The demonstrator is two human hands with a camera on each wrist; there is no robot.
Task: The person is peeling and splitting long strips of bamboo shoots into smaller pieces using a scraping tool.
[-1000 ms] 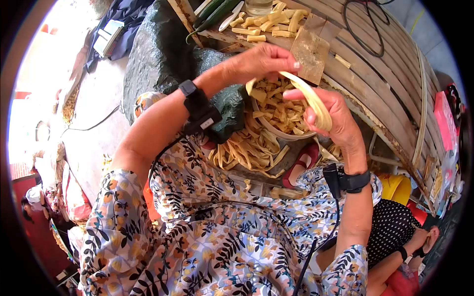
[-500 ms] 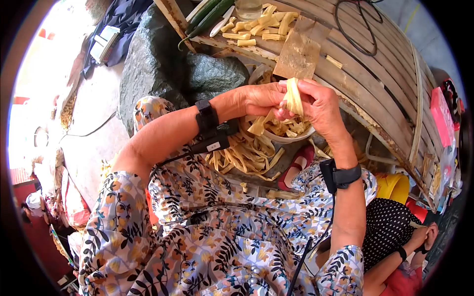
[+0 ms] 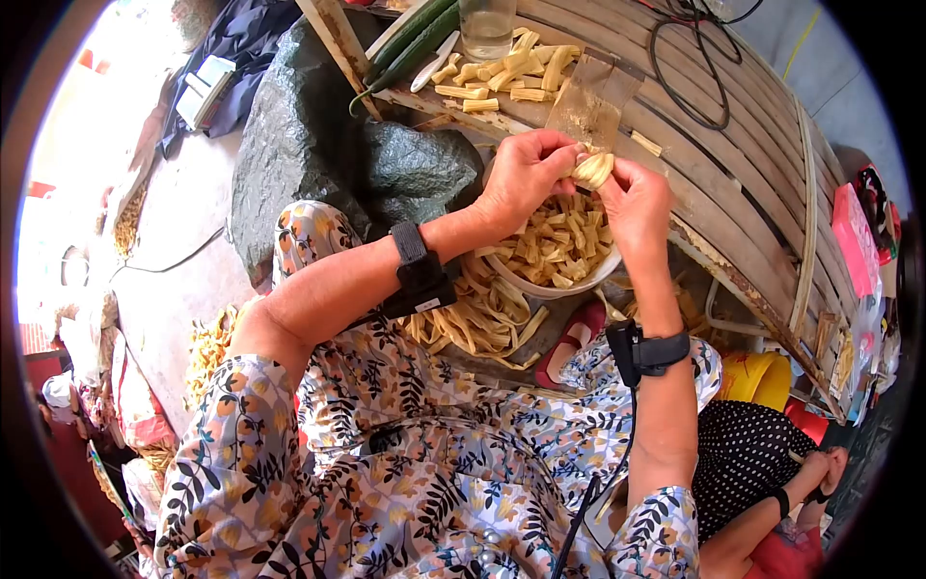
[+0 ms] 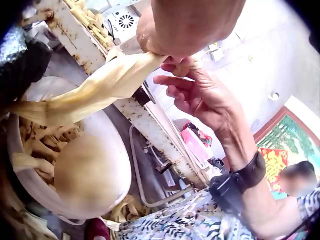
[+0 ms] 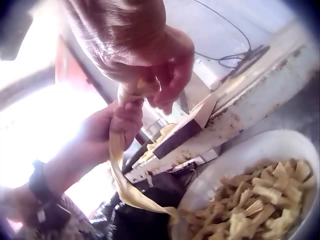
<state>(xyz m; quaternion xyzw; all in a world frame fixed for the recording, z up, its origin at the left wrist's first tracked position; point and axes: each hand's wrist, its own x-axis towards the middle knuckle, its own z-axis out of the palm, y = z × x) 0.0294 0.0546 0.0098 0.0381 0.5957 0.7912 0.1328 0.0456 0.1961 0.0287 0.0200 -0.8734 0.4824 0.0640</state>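
Observation:
Above a white tub (image 3: pixel 540 287), both hands meet at a pale yellow strip (image 3: pixel 592 171) that is folded into a small bundle. My left hand (image 3: pixel 531 179) pinches the strip with thumb and fingers. From the other side, my right hand (image 3: pixel 639 207) pinches the bundle. The left wrist view shows the strip's long flat tail (image 4: pixel 100 92) hanging down from the left hand. Short cut yellow pieces (image 5: pixel 257 200) fill much of the tub. On the ground beside it lies a heap of long strips (image 3: pixel 477 314).
A slatted bench (image 3: pixel 743 179) bears a small wooden board (image 3: pixel 593 101), bundled yellow pieces (image 3: pixel 516 72), a glass jar (image 3: pixel 485 29), green cucumbers (image 3: pixel 415 43) and a black cable (image 3: pixel 661 58). A dark green plastic sack (image 3: pixel 309 145) stands at left. Another person's arms (image 3: pixel 781 507) show at lower right.
The hands came together, and the strip, first an open loop, is now wound into a tight bundle. Both hands have risen slightly toward the wooden board, uncovering more of the tub.

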